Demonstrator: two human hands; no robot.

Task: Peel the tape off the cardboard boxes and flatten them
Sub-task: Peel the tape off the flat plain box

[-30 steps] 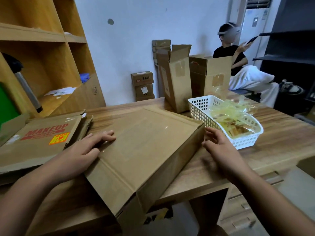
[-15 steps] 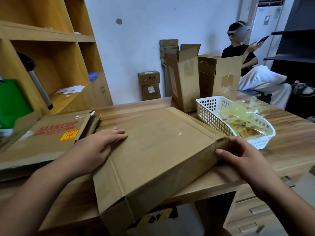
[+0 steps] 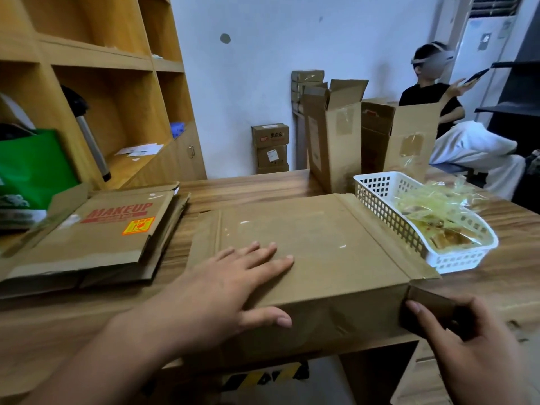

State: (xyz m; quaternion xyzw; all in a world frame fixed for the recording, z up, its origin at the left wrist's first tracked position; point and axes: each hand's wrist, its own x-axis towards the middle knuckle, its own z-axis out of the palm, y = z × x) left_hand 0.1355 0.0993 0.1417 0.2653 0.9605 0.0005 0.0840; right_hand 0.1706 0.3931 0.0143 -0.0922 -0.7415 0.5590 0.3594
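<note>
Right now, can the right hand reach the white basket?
Probably yes. The white basket sits just beyond the right hand, and nothing stands between them. But that hand grips the end flap of the box, so it would have to let go first.

A wood-grain bench is being used to carry everything here. A taped cardboard box is being borne flat at the middle, with its near end at the front edge. At the left, near it, a stack of flattened cardboard printed MAKEUP is being kept. At the right, just beside the box, a white lattice basket is being supported, with peeled tape being held inside. Toward the far edge, a tall open box and a second open box are being stood upright side by side.
</note>
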